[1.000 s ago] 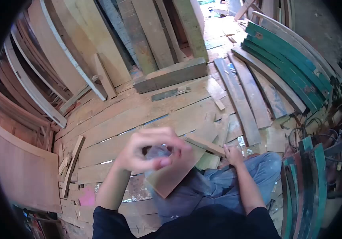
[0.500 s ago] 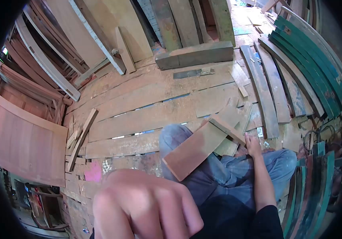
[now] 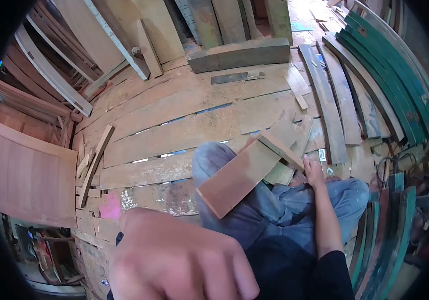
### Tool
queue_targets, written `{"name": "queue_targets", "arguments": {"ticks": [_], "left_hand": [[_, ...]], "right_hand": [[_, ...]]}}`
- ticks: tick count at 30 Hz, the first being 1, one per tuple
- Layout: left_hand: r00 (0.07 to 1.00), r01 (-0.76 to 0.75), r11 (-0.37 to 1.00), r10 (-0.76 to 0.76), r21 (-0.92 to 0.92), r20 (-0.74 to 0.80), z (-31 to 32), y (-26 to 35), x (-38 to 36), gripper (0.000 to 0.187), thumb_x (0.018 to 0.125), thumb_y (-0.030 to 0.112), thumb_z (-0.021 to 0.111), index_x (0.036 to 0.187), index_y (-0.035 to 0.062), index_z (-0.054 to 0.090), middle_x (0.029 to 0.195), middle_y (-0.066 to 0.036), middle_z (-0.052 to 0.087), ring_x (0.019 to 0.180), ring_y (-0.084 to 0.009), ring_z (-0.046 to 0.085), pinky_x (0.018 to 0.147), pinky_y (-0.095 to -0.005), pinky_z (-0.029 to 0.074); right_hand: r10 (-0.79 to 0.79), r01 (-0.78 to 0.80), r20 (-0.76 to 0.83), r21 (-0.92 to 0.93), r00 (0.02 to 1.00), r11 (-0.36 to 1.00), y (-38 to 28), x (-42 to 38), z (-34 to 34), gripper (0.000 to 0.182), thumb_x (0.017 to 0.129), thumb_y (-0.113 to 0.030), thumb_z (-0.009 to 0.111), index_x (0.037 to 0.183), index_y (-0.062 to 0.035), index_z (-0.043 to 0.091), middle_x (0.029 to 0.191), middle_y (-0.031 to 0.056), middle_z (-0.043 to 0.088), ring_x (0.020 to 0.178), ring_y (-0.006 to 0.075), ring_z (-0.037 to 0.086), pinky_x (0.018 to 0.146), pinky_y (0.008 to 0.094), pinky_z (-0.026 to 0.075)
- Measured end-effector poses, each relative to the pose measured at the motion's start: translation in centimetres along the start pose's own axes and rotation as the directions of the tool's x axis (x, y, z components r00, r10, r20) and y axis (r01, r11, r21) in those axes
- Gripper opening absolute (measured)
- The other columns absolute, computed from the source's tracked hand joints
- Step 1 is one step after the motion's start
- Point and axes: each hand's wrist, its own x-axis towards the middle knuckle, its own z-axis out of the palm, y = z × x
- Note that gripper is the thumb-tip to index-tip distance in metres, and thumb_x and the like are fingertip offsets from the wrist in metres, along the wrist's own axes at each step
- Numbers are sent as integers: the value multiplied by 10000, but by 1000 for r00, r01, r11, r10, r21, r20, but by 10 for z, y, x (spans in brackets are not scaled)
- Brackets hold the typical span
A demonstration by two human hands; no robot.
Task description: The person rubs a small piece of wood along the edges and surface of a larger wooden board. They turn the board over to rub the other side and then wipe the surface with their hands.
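Note:
My left hand (image 3: 179, 260) is raised close to the camera, large and blurred, back of the hand showing and fingers curled down. Whatever it may hold is hidden. My right hand (image 3: 313, 171) is closed around the near end of a narrow wooden strip (image 3: 285, 151). That strip lies across the end of a flat reddish-brown board (image 3: 242, 175), roughly at a right angle to it. The board rests tilted over my bent leg (image 3: 212, 157). Behind the strip, a paler piece of wood (image 3: 281, 174) shows partly.
Worn floorboards (image 3: 169, 130) with gaps spread ahead. A heavy beam (image 3: 239, 55) lies farther off. Long planks (image 3: 324, 105) and green boards (image 3: 384, 75) line the right side. Loose sticks (image 3: 96, 165) and a wooden panel (image 3: 34, 175) are at the left.
The view has tipped slightly, so the floor and boards appear higher and a little left. My left hand has shifted slightly in view; my right hand keeps its grip on the strip.

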Motion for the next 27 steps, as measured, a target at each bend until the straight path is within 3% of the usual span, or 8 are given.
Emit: {"name": "queue_targets", "arguments": {"ticks": [7,13,15,16,19,23,26,27], "left_hand": [[990,-141,911,142,387,26,6,-13,-18,443,912,-108,484,1018,126,845,551,34,440,466,-81,404,488,-258,262],[957,137,779,-264,612,121,-27,14,-9,341,982,-20,498,1036,108,810,664,-22,580,562,-150,522,561,-300,408],[923,268,625,-386,733,-9,-38,21,-21,290,966,8,535,1090,83,787,777,-69,630,642,-181,574,605,-328,451],[900,317,534,-430,784,-71,-46,23,-28,277,958,23,554,1116,71,775,833,-93,655,683,-196,600,628,-343,472],[799,448,240,-539,862,-265,-76,23,-58,315,937,70,611,1228,43,730,999,-148,718,804,-235,669,715,-373,530],[619,634,28,-617,773,-486,-147,-8,-128,380,973,169,644,1332,57,697,1158,-150,710,991,-308,684,923,-396,527],[542,729,-66,-551,681,-634,-201,-35,-176,342,1006,203,606,1305,69,702,1214,-157,685,1124,-334,638,1000,-415,495],[596,680,-104,-498,726,-630,-214,-49,-194,330,1016,211,592,1289,62,704,1228,-159,675,1148,-337,625,1022,-423,481]], "right_hand": [[22,-23,-32,-61,999,998,-2,3,3,652,1087,-494,427,870,24,759,843,315,684,885,507,673,837,560,514],[-228,242,97,-176,969,954,-68,-6,-15,552,1035,-453,503,789,-35,767,761,273,682,730,448,688,703,550,532],[-182,158,-54,-296,982,942,-2,7,13,523,1030,-421,494,797,-41,767,772,277,687,736,445,693,709,548,541],[-325,211,-122,-546,938,811,35,11,23,494,1016,-386,476,834,-29,765,798,290,692,741,471,684,729,569,546],[43,-87,-140,-323,989,942,21,23,7,489,997,-384,465,860,-9,749,804,282,696,732,491,671,747,586,552],[-218,300,268,-323,939,898,-24,10,-33,537,1013,-398,403,888,-7,749,878,287,720,817,481,706,794,574,564],[-40,22,-30,-452,999,892,53,37,-7,484,1006,-354,425,836,-26,739,858,266,721,815,453,705,777,565,565],[27,-72,-105,-450,994,890,56,41,-8,470,1002,-343,434,821,-29,733,848,260,720,808,448,703,771,565,564]]}}
